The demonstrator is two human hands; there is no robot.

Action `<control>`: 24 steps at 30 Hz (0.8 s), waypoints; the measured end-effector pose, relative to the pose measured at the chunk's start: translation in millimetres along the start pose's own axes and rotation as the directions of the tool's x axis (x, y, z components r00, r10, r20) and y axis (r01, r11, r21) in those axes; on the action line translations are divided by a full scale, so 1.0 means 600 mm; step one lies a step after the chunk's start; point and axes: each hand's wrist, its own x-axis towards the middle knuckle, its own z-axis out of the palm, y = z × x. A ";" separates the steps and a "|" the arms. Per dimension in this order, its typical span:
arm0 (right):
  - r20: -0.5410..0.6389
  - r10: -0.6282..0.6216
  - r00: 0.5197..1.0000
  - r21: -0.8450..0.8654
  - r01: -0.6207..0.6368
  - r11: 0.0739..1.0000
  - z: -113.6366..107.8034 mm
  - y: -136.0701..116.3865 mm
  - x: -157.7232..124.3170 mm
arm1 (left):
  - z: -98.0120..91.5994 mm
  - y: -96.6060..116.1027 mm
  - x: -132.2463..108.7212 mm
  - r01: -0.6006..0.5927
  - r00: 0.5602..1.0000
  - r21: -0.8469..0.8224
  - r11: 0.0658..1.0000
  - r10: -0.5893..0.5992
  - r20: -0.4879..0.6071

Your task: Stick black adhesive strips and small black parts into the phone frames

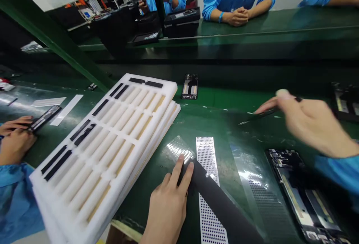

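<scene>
My left hand (169, 203) lies with its fingers stretched out, the fingertips on the top end of a black strip (215, 195). Clear film with small pale marks (179, 148) sticks out beyond that end. Under the black strip lies a white sheet dotted with small dark spots (207, 154). Held in the air at the right, my right hand (305, 120) is closed round dark tweezers (262, 116), blurred by motion. Below it rests an opened phone body (308, 199) on the bench, beside a clear sheet with dark dots (258, 191).
Stacked white foam trays (112, 143), some slots holding black strips, stand left of my left hand. Another phone body (190, 86) lies on the green conveyor. At far left a co-worker's hands (17, 135) touch a phone part. People in blue sit across the line.
</scene>
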 end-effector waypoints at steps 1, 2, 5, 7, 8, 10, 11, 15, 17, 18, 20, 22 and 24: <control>0.112 -0.051 0.992 0.178 0.031 0.984 0.022 -0.035 -0.011 | 0.000 0.000 0.001 -0.001 1.000 0.007 1.000 0.001 0.015; 0.275 -0.113 0.955 0.324 0.018 0.946 0.045 -0.066 -0.022 | 0.000 0.000 0.001 -0.003 1.000 0.016 1.000 0.002 0.028; 0.565 -0.314 0.763 0.479 0.006 0.878 0.103 -0.122 -0.044 | 0.000 -0.002 0.001 -0.013 0.999 0.031 0.999 0.011 0.051; 0.593 -0.392 0.703 0.483 0.079 0.872 0.129 -0.129 -0.050 | 0.001 -0.002 0.001 -0.016 0.999 0.027 0.999 0.015 0.048; 0.593 -0.411 0.692 0.473 0.113 0.874 0.136 -0.127 -0.052 | 0.001 -0.002 0.001 -0.017 0.999 0.025 1.000 0.016 0.045; 0.582 -0.409 0.702 0.444 0.148 0.884 0.144 -0.119 -0.054 | 0.000 0.000 0.001 -0.020 0.999 0.027 0.999 0.019 0.036; 0.577 -0.405 0.709 0.443 0.144 0.885 0.146 -0.115 -0.055 | -0.001 0.001 0.001 -0.023 0.999 0.030 0.999 0.023 0.033; 0.563 -0.408 0.719 0.525 0.070 0.849 0.157 -0.107 -0.060 | -0.002 0.001 0.003 -0.023 0.999 0.022 0.999 0.023 0.029; 0.564 -0.394 0.726 0.546 0.030 0.837 0.163 -0.107 -0.060 | -0.001 -0.002 0.005 -0.023 0.999 0.013 1.000 0.022 0.023; 0.564 -0.381 0.733 0.550 0.011 0.835 0.164 -0.108 -0.060 | 0.000 -0.003 0.006 -0.023 1.000 0.004 1.000 0.023 0.013; 0.563 -0.359 0.744 0.572 -0.038 0.819 0.155 -0.114 -0.058 | -0.002 -0.003 0.007 -0.023 0.999 -0.094 0.995 0.020 -0.035; 0.547 -0.359 0.757 0.623 -0.082 0.778 0.131 -0.126 -0.060 | -0.010 0.006 0.007 0.031 0.986 -0.360 0.932 -0.087 -0.141; 0.496 -0.364 0.788 0.686 -0.098 0.721 0.097 -0.139 -0.069 | -0.024 0.025 0.006 0.089 0.931 -0.733 0.675 -0.319 -0.180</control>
